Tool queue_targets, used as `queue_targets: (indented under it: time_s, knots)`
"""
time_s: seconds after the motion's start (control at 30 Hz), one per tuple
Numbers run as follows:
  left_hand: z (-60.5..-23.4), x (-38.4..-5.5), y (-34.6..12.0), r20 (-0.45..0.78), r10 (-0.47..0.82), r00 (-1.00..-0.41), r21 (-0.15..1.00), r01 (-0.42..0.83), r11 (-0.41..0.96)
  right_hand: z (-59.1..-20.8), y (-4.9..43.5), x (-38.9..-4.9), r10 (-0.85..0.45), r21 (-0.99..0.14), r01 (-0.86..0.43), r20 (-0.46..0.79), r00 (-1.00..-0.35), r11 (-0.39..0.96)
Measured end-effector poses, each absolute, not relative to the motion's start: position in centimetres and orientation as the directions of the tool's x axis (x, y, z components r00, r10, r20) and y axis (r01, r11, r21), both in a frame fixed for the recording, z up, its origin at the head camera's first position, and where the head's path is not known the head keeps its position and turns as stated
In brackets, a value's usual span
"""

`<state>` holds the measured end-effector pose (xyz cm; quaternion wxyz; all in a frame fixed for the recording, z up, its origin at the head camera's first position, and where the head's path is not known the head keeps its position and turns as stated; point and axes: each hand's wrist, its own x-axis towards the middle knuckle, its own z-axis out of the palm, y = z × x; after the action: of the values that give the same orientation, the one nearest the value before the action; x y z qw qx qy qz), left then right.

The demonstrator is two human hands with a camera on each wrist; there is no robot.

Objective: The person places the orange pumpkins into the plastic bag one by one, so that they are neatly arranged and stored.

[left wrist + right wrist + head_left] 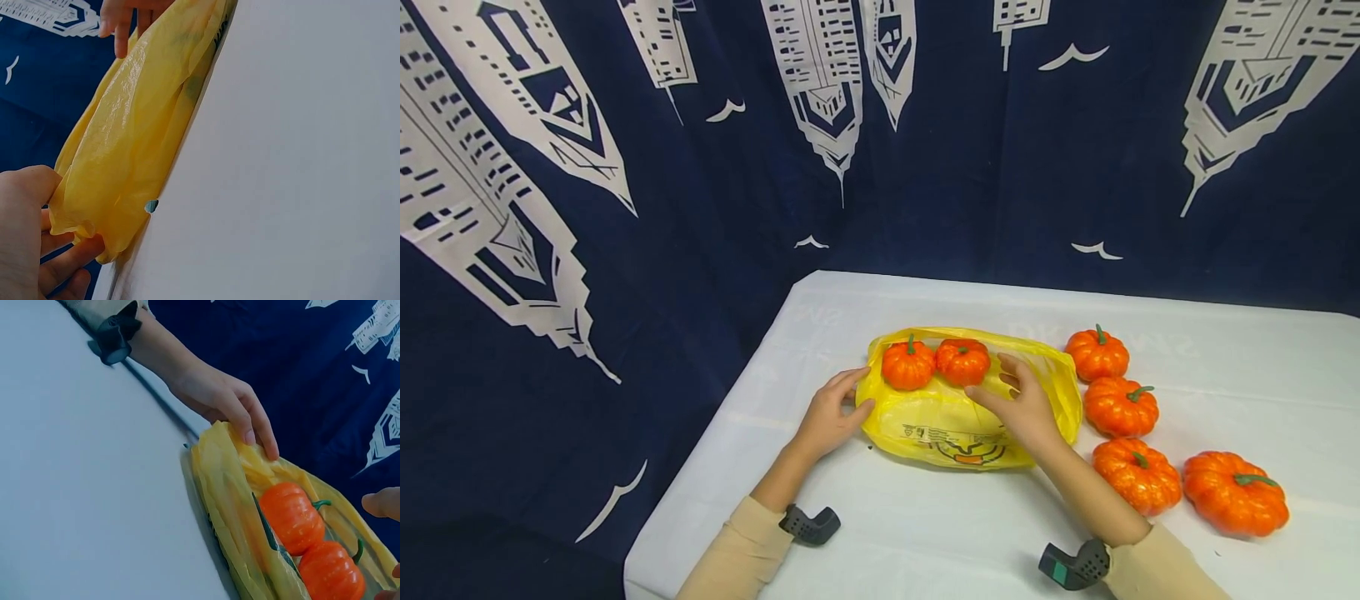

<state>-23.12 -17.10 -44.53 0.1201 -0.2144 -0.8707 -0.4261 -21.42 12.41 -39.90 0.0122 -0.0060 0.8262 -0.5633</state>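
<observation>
A yellow plastic bag (917,417) lies on the table with its mouth spread wide. Inside it, two small orange pumpkins (908,365) with green stems sit side by side, also visible in the right wrist view. My left hand (831,417) holds the bag's left end, its thumb and fingers about the rim in the left wrist view. Over the bag's right part, my right hand (1026,408) has its fingers spread and nothing between them. Its thumb and fingertips are just right of the second pumpkin (964,363).
Several more orange pumpkins (1122,407) stand on the white table (925,533) right of the bag, beside my right forearm. A dark blue curtain (955,192) with white building prints hangs behind the table and along its left side.
</observation>
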Motion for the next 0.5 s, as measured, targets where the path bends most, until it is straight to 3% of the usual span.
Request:
queue_targets:
  time_s: [0.5]
  knots:
    - [-44.6,-23.1,-17.2,0.381,0.270,-0.884,0.691,0.466,0.552,-39.4,14.0,-18.4,-0.094,-0.931,-0.079,0.048,-0.994,0.357]
